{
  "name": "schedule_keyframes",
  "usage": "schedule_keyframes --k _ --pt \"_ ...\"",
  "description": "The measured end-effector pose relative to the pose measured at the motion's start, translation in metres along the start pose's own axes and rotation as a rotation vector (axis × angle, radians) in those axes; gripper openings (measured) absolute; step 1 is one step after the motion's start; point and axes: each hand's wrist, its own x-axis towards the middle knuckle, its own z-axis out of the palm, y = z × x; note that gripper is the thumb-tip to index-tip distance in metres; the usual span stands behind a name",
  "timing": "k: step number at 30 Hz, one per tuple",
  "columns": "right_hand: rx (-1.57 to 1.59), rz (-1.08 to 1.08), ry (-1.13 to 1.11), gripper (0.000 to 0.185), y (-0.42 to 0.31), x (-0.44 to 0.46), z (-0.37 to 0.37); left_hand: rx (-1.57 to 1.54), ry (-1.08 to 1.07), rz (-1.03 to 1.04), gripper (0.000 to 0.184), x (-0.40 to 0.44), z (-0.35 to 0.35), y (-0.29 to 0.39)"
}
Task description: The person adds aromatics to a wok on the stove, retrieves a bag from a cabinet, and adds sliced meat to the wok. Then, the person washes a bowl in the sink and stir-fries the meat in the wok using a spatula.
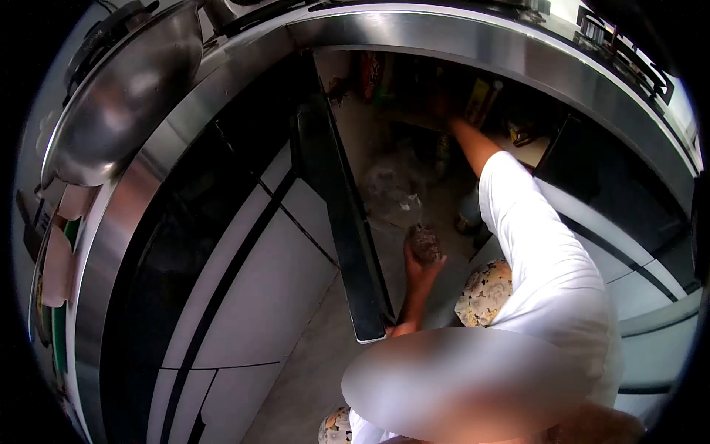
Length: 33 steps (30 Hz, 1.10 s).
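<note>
Plastic bag (426, 243) w/ dark brownish stuff in it is low at the front of the open cupboard (349, 126), in the L hand (418, 268), fingers curled round & closed on it. R hand (444, 108) is up inside the cupboard nr some packets (478, 102), too dark to tell how far its fingers are open or if they've got anything. Door (347, 222) stands open L of the bag, steel counter edge (444, 33) above, big metal bowl (126, 96) far L.
</note>
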Motion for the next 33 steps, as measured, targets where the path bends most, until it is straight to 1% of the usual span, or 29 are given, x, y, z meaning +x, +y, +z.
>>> schedule_keyframes --k 1,3,4,6,7,9,10,11,12,13,15,16,17,19,20,22,23,24,25,26,28,29,31,33 --pt "0.001 0.03 0.017 0.051 -0.002 -0.002 0.005 -0.449 -0.008 -0.168 0.077 0.007 -0.002 0.0" --pt "-0.009 0.104 0.026 0.053 -0.007 -0.007 0.015 -0.462 0.018 -0.21 0.073 0.006 0.001 0.003" --pt "-0.035 0.177 0.01 0.055 -0.02 -0.013 0.008 -0.024 0.045 -0.081 0.066 0.0 0.015 0.017" --pt "0.017 0.134 -0.057 0.053 -0.04 -0.034 -0.026 0.306 0.071 0.032 0.06 -0.004 0.025 0.024" --pt "0.044 0.109 -0.089 0.052 -0.045 -0.04 -0.038 0.2 0.076 0.012 0.06 -0.004 0.026 0.023" --pt "0.063 0.192 -0.125 0.049 -0.046 -0.035 -0.044 -0.066 0.127 -0.124 0.061 0.002 0.027 0.023" --pt "0.073 0.235 -0.142 0.048 -0.046 -0.034 -0.046 -0.224 0.172 -0.243 0.063 0.007 0.027 0.026" --pt "0.144 0.208 -0.049 0.044 -0.043 -0.036 -0.049 -0.225 0.169 -0.26 0.064 0.009 0.02 0.019" --pt "0.213 0.182 0.046 0.04 -0.053 -0.047 -0.068 -0.227 0.165 -0.276 0.066 0.011 0.013 0.012" --pt "0.28 0.154 0.143 0.036 -0.055 -0.053 -0.079 -0.075 0.111 -0.185 0.068 0.015 0.004 0.0" --pt "0.301 0.074 0.288 0.034 -0.036 -0.046 -0.057 0.229 0.064 -0.008 0.07 0.011 -0.002 -0.013" --pt "0.314 0.029 0.359 0.033 -0.029 -0.042 -0.048 0.385 0.073 0.081 0.07 0.0 0.025 0.015" --pt "0.412 0.086 0.341 0.033 -0.039 -0.056 -0.062 0.54 0.085 0.171 0.071 -0.005 0.041 0.032" --pt "0.607 0.199 0.298 0.031 -0.071 -0.098 -0.106 0.435 0.07 0.166 0.073 -0.002 0.033 0.023" --pt "0.636 0.257 0.308 0.033 -0.063 -0.101 -0.102 0.385 0.062 0.161 0.074 -0.001 0.03 0.021" --pt "0.692 0.375 0.332 0.038 -0.037 -0.106 -0.099 0.488 0.071 0.13 0.076 -0.001 0.025 0.027" --pt "0.609 0.423 0.44 0.039 -0.03 -0.109 -0.101 0.539 0.074 0.114 0.077 -0.002 0.025 0.029" --pt "0.522 0.471 0.548 0.04 -0.028 -0.112 -0.108 0.5 0.075 0.135 0.076 -0.001 0.022 0.025" --pt "0.434 0.663 0.573 0.041 -0.008 -0.098 -0.088 0.461 0.074 0.157 0.076 0.002 0.018 0.018" --pt "0.379 0.717 0.587 0.041 0.003 -0.087 -0.076 0.421 0.074 0.179 0.076 0.003 0.015 0.014" --pt "0.273 0.74 0.573 0.042 0.005 -0.075 -0.067 0.429 0.075 0.162 0.075 0.003 0.014 0.015" --pt "0.218 0.695 0.535 0.042 0.006 -0.069 -0.064 0.435 0.078 0.158 0.074 0.004 0.012 0.017" --pt "0.102 0.568 0.442 0.043 0.005 -0.059 -0.064 0.57 0.084 0.185 0.073 0.0 0.016 0.026" --pt "-0.047 0.446 0.318 0.044 0.005 -0.05 -0.066 0.418 0.074 0.148 0.068 0.003 0.012 0.019"
